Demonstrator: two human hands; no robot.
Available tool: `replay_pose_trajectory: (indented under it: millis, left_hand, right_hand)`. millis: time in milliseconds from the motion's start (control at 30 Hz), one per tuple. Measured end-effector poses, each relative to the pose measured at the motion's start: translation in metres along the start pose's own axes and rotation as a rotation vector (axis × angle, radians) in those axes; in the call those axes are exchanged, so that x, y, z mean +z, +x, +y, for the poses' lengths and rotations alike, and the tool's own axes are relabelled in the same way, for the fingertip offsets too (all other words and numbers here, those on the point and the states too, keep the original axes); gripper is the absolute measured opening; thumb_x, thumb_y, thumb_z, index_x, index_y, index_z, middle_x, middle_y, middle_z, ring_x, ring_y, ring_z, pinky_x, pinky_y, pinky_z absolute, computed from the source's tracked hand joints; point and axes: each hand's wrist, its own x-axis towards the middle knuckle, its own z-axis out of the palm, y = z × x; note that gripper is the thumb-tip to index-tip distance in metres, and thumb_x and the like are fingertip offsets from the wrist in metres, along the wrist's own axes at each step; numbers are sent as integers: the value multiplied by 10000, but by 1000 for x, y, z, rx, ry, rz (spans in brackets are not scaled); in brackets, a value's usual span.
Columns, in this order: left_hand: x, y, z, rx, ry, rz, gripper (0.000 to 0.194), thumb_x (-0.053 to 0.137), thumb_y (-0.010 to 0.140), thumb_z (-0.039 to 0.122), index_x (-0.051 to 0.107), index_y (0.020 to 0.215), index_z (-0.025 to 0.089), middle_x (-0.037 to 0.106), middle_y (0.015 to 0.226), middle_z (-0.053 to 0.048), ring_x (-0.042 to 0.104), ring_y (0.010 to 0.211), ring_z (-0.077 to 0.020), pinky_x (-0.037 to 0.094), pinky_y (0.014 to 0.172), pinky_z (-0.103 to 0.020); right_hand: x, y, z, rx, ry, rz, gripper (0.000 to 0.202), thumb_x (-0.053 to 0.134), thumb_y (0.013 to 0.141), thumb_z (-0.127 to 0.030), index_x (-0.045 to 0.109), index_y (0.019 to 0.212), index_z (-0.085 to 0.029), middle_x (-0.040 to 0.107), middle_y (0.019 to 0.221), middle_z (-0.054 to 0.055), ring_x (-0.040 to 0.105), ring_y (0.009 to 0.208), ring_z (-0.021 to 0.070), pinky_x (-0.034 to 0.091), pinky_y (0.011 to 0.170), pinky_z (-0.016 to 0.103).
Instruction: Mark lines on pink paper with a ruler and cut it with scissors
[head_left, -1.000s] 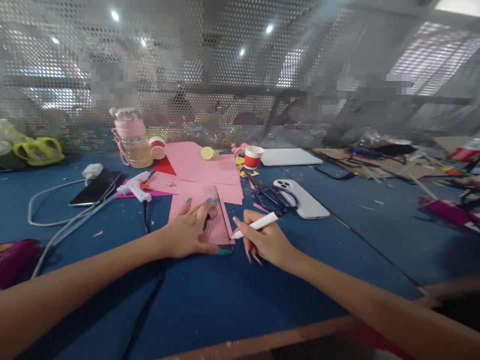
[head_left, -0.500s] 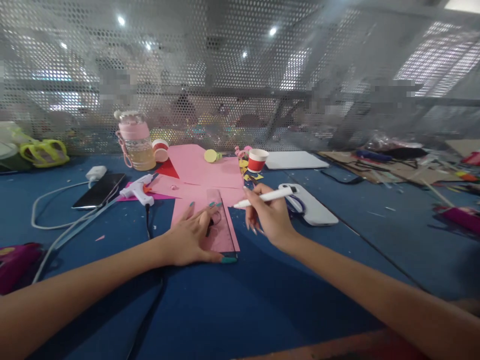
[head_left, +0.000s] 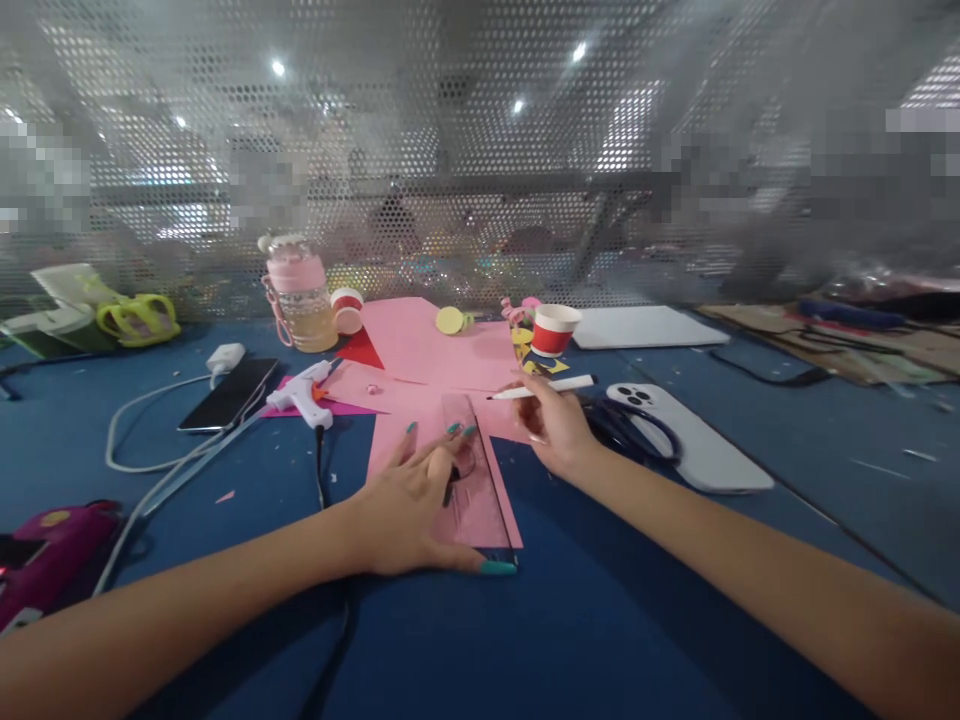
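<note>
My left hand (head_left: pixel 409 505) lies with its fingers spread over a clear ruler (head_left: pixel 480 505), pressing it onto a strip of pink paper (head_left: pixel 375 440). Its thumb rests by the ruler's near end. In my right hand (head_left: pixel 559 428) is a white marker (head_left: pixel 544 387), pinched between the fingers with its dark tip pointing left. That tip is just right of the ruler's far end, over the pink paper; whether it touches, I cannot tell. Dark blue-handled scissors (head_left: pixel 630 432) lie right of this hand, partly against a white phone (head_left: pixel 697 450).
Left of the paper lie a white glue gun (head_left: pixel 304 393), a black phone (head_left: pixel 229 395) and a charger (head_left: pixel 225 357) with its cable. Farther back stand a pink-lidded bottle (head_left: pixel 300 300) and a red-and-white paper cup (head_left: pixel 553 330). A white flat panel (head_left: pixel 645 327) lies behind.
The view has turned left, so things sit farther right in it. My right hand has turned down closer to the paper with the marker. My left hand stays on the ruler.
</note>
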Motion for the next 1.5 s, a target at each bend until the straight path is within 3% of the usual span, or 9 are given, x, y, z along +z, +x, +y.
replay_pose_trajectory:
  millis: [133, 533, 700, 800, 900, 1100, 1333, 1500]
  left_hand:
    - [0, 0, -1, -4, 0, -15, 1007, 478, 682, 722, 188, 1376, 52, 232, 1447, -234, 122, 1369, -268, 18, 1111, -508]
    - [-2, -1, -5, 18, 67, 9, 1009, 459, 679, 737, 144, 1401, 107, 224, 1457, -208, 179, 1357, -296, 30, 1100, -529]
    - [-6, -1, -2, -99, 65, -37, 1009, 462, 650, 760, 180, 1405, 153, 185, 1482, -159, -39, 1350, -388, -56, 1014, -668]
    - [-8, -1, -1, -136, 56, -66, 1044, 461, 642, 767, 119, 1421, 163, 170, 1489, -145, -101, 1336, -397, -45, 1011, -674]
    - [-7, -1, 0, -139, 66, -64, 1043, 462, 646, 764, 122, 1420, 153, 149, 1494, -147, -91, 1336, -404, -49, 1015, -668]
    - [-1, -2, 0, -107, 67, 21, 1011, 457, 632, 778, 196, 1407, 182, 185, 1487, -139, -26, 1340, -426, -58, 1009, -675]
    - [-1, -4, 7, -105, 48, -13, 1017, 469, 641, 763, 202, 1404, 145, 188, 1484, -151, -39, 1339, -422, -36, 1011, -680]
    - [2, -5, 7, -80, 25, 16, 991, 494, 638, 749, 236, 1390, 157, 206, 1477, -163, -58, 1336, -414, -36, 1010, -683]
  right_hand:
    - [2, -4, 1, 49, -20, -15, 227, 717, 561, -340, 563, 532, -175, 482, 357, -60, 408, 281, 54, 292, 246, 142]
    - [-1, -1, -1, 40, -12, -71, 205, 641, 596, -300, 581, 485, -138, 424, 298, -63, 326, 245, 24, 206, 243, 132]
    - [-1, 0, 0, 30, 4, -57, 190, 639, 602, -292, 601, 500, -136, 442, 308, -59, 334, 251, 25, 212, 243, 131]
    - [0, 0, 0, 27, 9, -60, 190, 631, 612, -288, 613, 508, -131, 434, 306, -61, 318, 248, 21, 200, 238, 130]
    - [0, 0, -1, 39, 8, -57, 194, 627, 622, -280, 612, 503, -128, 414, 294, -66, 306, 244, 19, 195, 236, 128]
    - [-1, 1, 1, 53, 60, -15, 100, 657, 576, -240, 637, 602, -146, 511, 377, -52, 366, 274, 31, 228, 238, 121]
    - [-2, 1, 3, 52, 48, -18, 137, 620, 610, -252, 622, 543, -132, 468, 337, -49, 365, 271, 32, 227, 240, 118]
    - [-3, 2, 4, 40, 46, -29, 117, 648, 579, -254, 628, 574, -139, 518, 383, -43, 379, 275, 31, 236, 238, 119]
